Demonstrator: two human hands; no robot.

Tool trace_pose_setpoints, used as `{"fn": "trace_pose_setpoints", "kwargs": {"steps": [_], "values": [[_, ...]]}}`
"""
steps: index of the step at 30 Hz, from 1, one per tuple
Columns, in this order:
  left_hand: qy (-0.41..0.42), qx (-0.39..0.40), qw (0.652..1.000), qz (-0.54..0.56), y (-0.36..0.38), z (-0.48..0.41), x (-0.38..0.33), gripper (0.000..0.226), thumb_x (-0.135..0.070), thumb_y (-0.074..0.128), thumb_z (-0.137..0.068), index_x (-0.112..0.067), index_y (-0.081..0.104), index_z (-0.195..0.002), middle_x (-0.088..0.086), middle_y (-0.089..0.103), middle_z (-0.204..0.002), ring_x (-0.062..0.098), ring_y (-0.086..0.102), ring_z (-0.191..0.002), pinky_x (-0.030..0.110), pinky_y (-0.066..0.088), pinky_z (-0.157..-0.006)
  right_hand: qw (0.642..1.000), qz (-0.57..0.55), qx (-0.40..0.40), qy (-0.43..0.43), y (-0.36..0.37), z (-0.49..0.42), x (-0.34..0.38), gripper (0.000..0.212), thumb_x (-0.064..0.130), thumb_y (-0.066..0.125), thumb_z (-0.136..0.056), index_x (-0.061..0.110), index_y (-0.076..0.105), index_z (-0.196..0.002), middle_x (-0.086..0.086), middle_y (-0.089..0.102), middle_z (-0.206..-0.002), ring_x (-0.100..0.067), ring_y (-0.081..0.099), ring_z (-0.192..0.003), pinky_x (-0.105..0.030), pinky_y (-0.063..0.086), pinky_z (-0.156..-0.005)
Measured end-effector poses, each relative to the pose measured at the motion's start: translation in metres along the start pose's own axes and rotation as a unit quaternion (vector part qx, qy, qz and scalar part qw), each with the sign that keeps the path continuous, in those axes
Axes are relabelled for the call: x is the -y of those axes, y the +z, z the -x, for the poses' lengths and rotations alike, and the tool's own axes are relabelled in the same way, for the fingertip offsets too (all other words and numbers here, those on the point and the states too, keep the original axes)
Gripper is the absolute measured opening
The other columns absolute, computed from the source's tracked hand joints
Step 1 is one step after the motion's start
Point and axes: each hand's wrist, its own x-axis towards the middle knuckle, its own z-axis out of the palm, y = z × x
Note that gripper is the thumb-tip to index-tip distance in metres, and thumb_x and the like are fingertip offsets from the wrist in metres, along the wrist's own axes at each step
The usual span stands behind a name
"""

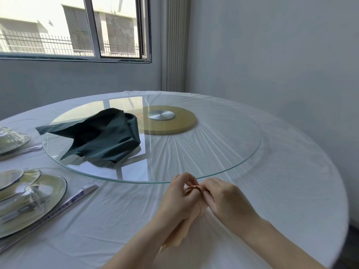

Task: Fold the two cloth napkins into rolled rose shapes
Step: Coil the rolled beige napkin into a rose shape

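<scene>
A peach napkin [175, 232] is held upright between both hands just in front of the glass turntable's near edge. Its rolled top shows between the fingers and its loose tail hangs down below my left wrist. My left hand [179, 197] is wrapped round the roll's body. My right hand [223, 197] pinches the roll's top edge with fingertips. A dark green napkin [101, 136] lies loosely crumpled and unfolded on the left part of the glass turntable [223, 152].
The round table [281, 181] has a white cloth. At the left edge are wrapped place settings, plates [38, 199] and sleeved chopsticks [77, 199]. A gold disc with a metal hub [161, 115] sits at the turntable's centre. Wall and window stand behind.
</scene>
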Motion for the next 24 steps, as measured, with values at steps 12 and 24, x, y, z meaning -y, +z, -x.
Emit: {"fn": "trace_pose_setpoints", "kwargs": {"steps": [12,24], "values": [[0.005,-0.019,1.0,0.01,0.002,0.004,0.005,0.013,-0.026,0.046,-0.065,-0.028,0.052,-0.077,-0.008,0.052,-0.07,-0.001,0.047,-0.061,0.014,0.033,-0.058,0.986,0.009,0.157,0.049,-0.028,-0.038,0.012,0.003,0.025,0.056,-0.079,0.022,0.055,-0.08,-0.001,0.065,-0.08,-0.02,0.061,-0.075,-0.035,0.051,-0.067],[-0.002,-0.026,1.0,0.008,-0.001,0.005,0.005,0.014,-0.027,0.047,-0.069,-0.027,0.054,-0.08,-0.003,0.062,-0.076,0.003,0.056,-0.072,0.023,0.047,-0.067,0.995,0.088,-0.012,-0.034,-0.003,-0.018,0.005,0.019,0.02,0.068,-0.07,0.014,0.051,-0.066,0.0,0.054,-0.049,-0.02,0.052,-0.037,-0.024,0.03,-0.036]]}}
